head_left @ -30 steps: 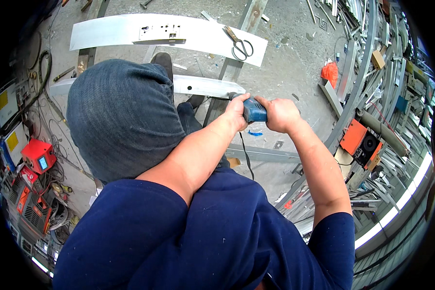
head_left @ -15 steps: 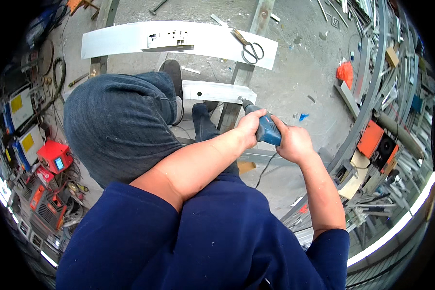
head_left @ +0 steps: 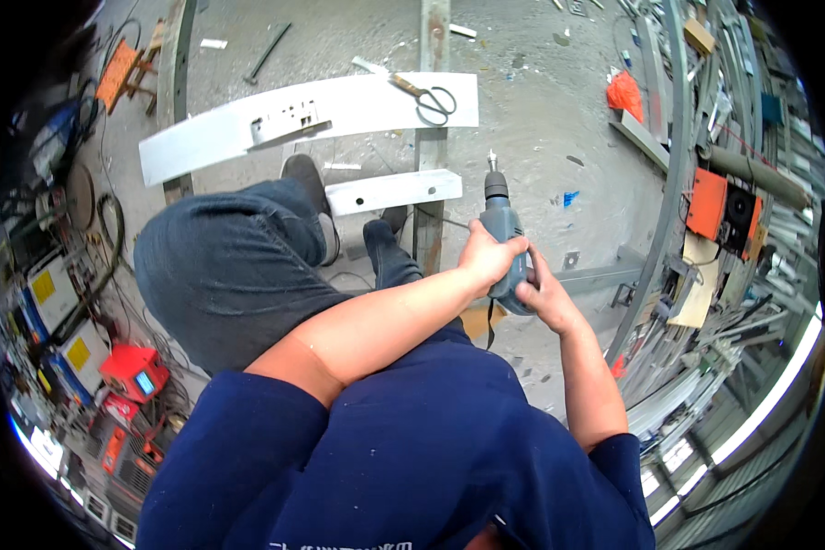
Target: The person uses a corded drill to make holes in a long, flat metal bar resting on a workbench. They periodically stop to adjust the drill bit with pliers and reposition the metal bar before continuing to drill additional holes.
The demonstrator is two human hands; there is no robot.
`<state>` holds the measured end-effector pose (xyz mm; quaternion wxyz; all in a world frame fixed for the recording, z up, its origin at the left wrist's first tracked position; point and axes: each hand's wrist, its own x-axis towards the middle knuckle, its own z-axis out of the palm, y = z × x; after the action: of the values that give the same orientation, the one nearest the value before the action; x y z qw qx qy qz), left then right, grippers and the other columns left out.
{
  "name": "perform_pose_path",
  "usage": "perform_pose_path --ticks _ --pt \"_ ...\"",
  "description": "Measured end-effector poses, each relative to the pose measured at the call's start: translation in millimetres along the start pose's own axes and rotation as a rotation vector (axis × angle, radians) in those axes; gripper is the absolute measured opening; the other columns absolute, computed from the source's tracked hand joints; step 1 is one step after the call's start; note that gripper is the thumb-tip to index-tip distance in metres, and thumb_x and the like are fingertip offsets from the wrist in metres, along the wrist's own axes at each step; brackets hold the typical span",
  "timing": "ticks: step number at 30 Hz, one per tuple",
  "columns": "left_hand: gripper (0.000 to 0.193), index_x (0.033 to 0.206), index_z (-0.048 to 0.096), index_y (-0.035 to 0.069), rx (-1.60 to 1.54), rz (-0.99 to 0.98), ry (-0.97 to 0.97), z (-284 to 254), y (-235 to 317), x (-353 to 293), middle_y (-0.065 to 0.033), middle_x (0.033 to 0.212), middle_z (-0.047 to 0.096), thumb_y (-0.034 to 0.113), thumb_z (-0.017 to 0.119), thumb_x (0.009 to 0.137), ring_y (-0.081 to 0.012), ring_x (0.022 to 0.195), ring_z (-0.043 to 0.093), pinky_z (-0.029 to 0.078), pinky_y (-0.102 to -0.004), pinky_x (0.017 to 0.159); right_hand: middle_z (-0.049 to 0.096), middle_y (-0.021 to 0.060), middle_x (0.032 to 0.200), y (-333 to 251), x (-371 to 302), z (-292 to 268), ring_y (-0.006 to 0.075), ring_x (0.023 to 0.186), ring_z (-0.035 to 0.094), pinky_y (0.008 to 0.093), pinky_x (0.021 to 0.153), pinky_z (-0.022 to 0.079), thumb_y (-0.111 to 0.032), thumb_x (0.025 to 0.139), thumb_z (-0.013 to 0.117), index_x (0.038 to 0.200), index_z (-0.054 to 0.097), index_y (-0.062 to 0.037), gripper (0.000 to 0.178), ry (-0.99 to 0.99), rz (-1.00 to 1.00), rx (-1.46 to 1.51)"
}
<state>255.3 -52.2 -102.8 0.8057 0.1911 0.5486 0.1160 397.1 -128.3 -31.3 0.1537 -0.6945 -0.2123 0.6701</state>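
1. The left hand (head_left: pixel 489 258) was wrapped around the body of a grey-blue corded electric drill (head_left: pixel 504 240), fingers closed over its top.
2. The right hand (head_left: pixel 543 295) clasped the same drill from below, at the left hand's 4 o'clock, touching it.
3. The drill sat right of the picture's centre, its bit pointing toward 12 o'clock over the bare concrete floor (head_left: pixel 541 119).
4. A short white metal bar (head_left: pixel 392 191) lay at the drill's 9 o'clock, apart from it.
5. A long white metal profile (head_left: pixel 247 128) lay at 11 o'clock, with black-handled scissors (head_left: pixel 429 96) on its right end.
6. An orange machine (head_left: pixel 717 203) stood at 3 o'clock.
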Motion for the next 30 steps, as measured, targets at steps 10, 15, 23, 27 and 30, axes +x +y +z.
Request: perform_pose_path --ticks 10,15,23,27,30 --pt "0.085 0.151 0.031 -0.004 0.464 0.256 -0.396 -12 24 -36 -0.0281 0.127 0.063 0.049 0.067 0.095 -0.0294 0.116 0.064 0.050 -0.0370 0.098 0.060 0.0081 0.123 36 9 15 0.0199 0.113 0.060 0.0357 0.097 0.050 -0.032 0.072 0.087 0.142 0.045 -0.0023 0.087 0.032 -0.255 0.564" --pt "0.064 0.141 0.049 -0.003 0.821 0.310 -0.394 -48 79 -89 -0.0243 0.126 0.067 0.034 0.073 0.094 -0.0265 0.114 0.067 0.053 -0.0359 0.097 0.066 0.0104 0.108 77 25 18 0.0229 0.098 0.066 0.0395 0.088 0.057 -0.031 0.077 0.079 0.129 0.054 -0.0002 0.066 0.034 -0.216 0.822" --pt "0.036 0.127 0.059 -0.003 0.486 1.005 0.587 -221 141 -277 -0.0169 0.112 0.071 0.019 0.064 0.099 -0.0246 0.104 0.069 0.053 -0.0381 0.097 0.067 0.0122 0.105 128 82 14 0.0277 0.098 0.064 0.0449 0.096 0.051 -0.036 0.078 0.080 0.122 0.058 -0.0040 0.059 0.116 -0.021 1.109" --pt "0.033 0.127 0.058 -0.004 0.432 1.154 0.814 -255 136 -350 -0.0173 0.113 0.070 0.019 0.059 0.103 -0.0248 0.104 0.069 0.054 -0.0394 0.099 0.065 0.0103 0.106 127 89 14 0.0281 0.100 0.062 0.0443 0.097 0.049 -0.038 0.077 0.081 0.124 0.057 -0.0066 0.062 0.117 0.031 1.177" --pt "0.032 0.126 0.057 -0.005 0.468 1.183 0.821 -267 129 -357 -0.0170 0.113 0.070 0.017 0.059 0.103 -0.0231 0.104 0.068 0.053 -0.0378 0.099 0.066 0.0114 0.103 129 93 14 0.0285 0.098 0.064 0.0447 0.095 0.051 -0.039 0.076 0.082 0.122 0.058 -0.0059 0.062 0.125 0.015 1.174"
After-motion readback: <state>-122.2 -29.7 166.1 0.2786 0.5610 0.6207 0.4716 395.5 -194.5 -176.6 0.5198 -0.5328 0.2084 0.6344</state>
